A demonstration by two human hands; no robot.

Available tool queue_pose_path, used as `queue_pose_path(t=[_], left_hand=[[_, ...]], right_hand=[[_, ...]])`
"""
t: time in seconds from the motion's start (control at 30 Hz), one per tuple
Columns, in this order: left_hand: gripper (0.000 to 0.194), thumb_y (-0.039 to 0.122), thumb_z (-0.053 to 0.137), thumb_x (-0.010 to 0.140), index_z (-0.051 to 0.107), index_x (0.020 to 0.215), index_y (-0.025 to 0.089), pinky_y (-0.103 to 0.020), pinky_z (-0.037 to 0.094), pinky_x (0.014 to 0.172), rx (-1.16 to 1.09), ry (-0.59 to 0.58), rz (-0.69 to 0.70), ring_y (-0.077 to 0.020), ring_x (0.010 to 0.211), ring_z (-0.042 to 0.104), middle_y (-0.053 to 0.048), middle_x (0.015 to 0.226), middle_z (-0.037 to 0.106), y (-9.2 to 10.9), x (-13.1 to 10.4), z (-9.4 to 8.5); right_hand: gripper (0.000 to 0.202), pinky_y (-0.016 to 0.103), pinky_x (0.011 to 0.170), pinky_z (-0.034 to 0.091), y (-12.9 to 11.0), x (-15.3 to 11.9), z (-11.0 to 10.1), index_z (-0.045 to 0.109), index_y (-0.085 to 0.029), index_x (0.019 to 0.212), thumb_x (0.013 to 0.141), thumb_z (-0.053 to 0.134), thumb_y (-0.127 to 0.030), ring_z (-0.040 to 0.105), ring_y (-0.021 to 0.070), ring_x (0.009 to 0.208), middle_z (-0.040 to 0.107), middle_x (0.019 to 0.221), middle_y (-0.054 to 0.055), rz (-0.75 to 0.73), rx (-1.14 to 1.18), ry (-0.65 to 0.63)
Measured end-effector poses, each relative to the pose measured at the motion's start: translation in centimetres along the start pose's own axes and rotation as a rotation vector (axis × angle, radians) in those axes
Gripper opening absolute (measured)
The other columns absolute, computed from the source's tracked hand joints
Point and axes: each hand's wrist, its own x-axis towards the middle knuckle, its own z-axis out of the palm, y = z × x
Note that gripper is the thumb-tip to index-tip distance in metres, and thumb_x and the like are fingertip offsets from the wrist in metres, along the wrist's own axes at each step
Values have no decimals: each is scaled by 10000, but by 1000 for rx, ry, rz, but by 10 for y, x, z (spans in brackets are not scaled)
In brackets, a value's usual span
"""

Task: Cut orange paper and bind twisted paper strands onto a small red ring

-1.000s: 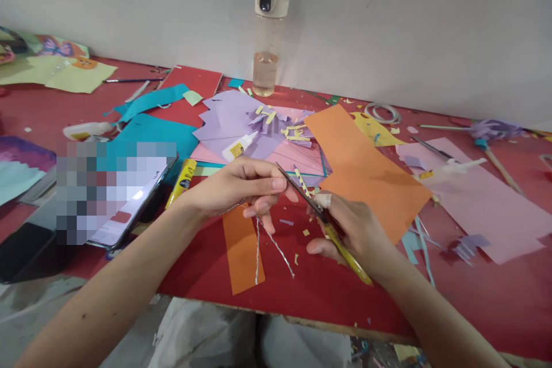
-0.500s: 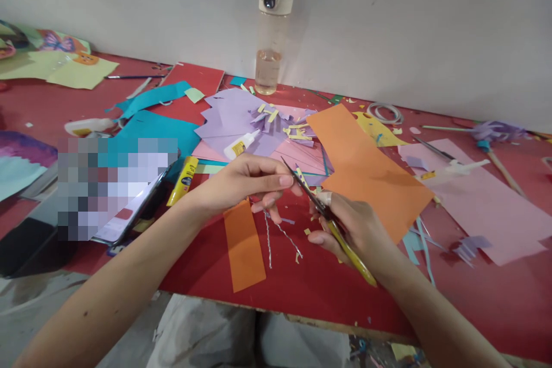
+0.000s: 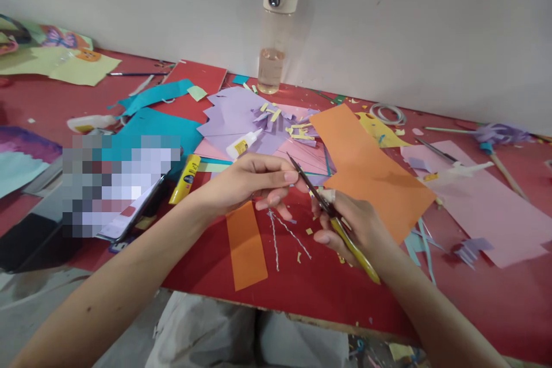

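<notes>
Yellow-handled scissors (image 3: 351, 247) are held in my right hand (image 3: 356, 221), their dark blades pointing up and left to the fingertips of my left hand. My left hand (image 3: 263, 181) is pinched, and whatever lies between its thumb and finger is too small to make out. Two thin white twisted strands (image 3: 275, 241) hang or lie below my left fingers, spreading apart downward. An orange paper strip (image 3: 246, 247) lies on the red table below my left wrist. A large orange sheet (image 3: 371, 172) lies beyond my right hand.
A clear bottle (image 3: 271, 72) stands by the wall. A glue stick (image 3: 185, 179), a white glue bottle (image 3: 244, 145) and a phone (image 3: 129, 213) are at the left and middle. Purple paper (image 3: 237, 115) and pink paper (image 3: 495, 207) lie on the red table (image 3: 310, 293).
The whole view has shifted slightly. Both hands keep nearly the same pose, with the scissor blades still at my left fingertips. The white strands have swung or shifted slightly to the right.
</notes>
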Motion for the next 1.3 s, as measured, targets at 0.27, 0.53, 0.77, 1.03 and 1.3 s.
queue_pose_path(t=[0.27, 0.53, 0.77, 1.03, 1.3], left_hand=[[206, 200, 551, 949, 733, 875, 137, -277, 634, 677, -80, -24, -16, -4, 408, 346, 76, 548, 462, 0, 0, 2], [174, 226, 580, 929, 705, 856, 129, -281, 632, 647, -126, -46, -39, -8, 399, 356, 77, 545, 482, -3, 1, 0], [209, 175, 543, 946, 715, 837, 126, -267, 631, 641, -163, -67, -43, -4, 395, 366, 75, 538, 472, -2, 2, 0], [264, 175, 536, 954, 691, 746, 123, -271, 633, 647, -157, -72, -41, 0, 396, 372, 75, 536, 468, -2, 1, 0], [171, 212, 577, 933, 706, 859, 128, -266, 630, 654, -93, -37, -46, -6, 396, 377, 81, 537, 480, -2, 1, 0]], right_hand=[[553, 235, 523, 382, 3, 1, 2, 528, -186, 962, 867, 447, -725, 510, 122, 531, 552, 660, -11, 20, 96, -18], [639, 254, 526, 383, 7, 0, 3, 520, -182, 989, 830, 397, -788, 513, 140, 543, 559, 661, 3, 6, 86, -27], [614, 257, 522, 374, 5, 0, 1, 507, -185, 994, 842, 404, -770, 514, 142, 542, 558, 680, 9, 4, 40, -42], [630, 260, 519, 379, 5, 0, 2, 513, -181, 995, 846, 378, -778, 521, 147, 541, 556, 671, 9, -23, 3, -16], [590, 245, 481, 365, -1, 1, 1, 511, -187, 964, 876, 366, -752, 501, 133, 489, 535, 617, -12, 1, -29, -3]])
